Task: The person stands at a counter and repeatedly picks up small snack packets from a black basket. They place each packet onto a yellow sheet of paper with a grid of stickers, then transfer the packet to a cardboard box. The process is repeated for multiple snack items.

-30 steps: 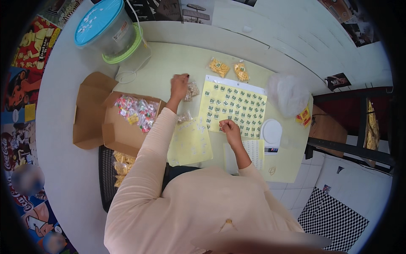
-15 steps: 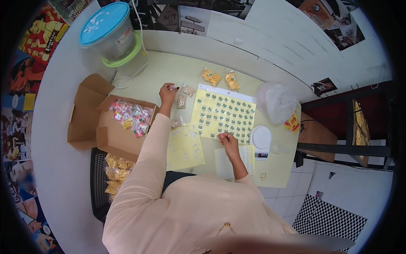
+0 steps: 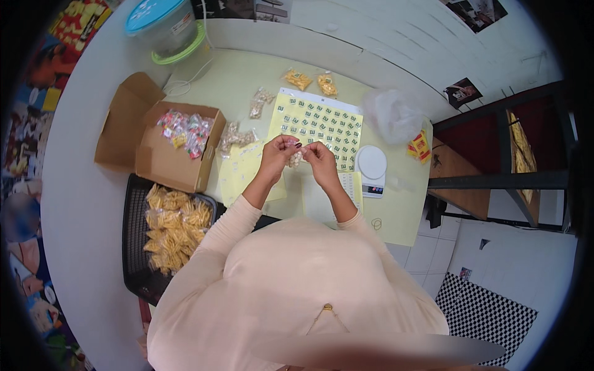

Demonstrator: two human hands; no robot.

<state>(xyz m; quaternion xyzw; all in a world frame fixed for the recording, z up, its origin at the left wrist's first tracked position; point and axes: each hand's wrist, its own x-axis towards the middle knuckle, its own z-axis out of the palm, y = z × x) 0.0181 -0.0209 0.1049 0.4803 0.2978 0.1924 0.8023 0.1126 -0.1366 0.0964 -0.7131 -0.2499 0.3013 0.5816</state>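
Observation:
My left hand (image 3: 274, 157) and my right hand (image 3: 320, 162) meet over the lower part of a yellow sticker sheet (image 3: 314, 117), pinching the top of a small clear bag of pale bits (image 3: 295, 162) between their fingertips. Beside my left hand lie more bags of pale bits (image 3: 232, 137) and a second yellow sheet (image 3: 235, 179) with scattered white marks. Further back is another small clump of pale-filled bags (image 3: 260, 102). A white label sheet (image 3: 315, 195) lies below my right hand.
An open cardboard box (image 3: 203, 170) holds colourful packets, and a black basket (image 3: 133, 238) holds yellow snack bags. Two snack bags (image 3: 297, 80) lie at the back. A kitchen scale (image 3: 371, 167), plastic bundle (image 3: 393, 114), stacked tubs (image 3: 161, 28) and dark shelving (image 3: 495, 179) surround the work area.
My left hand has come right and down from the back-left of the table to meet my right hand, which has risen. Both now hold a small bag. More of the basket shows.

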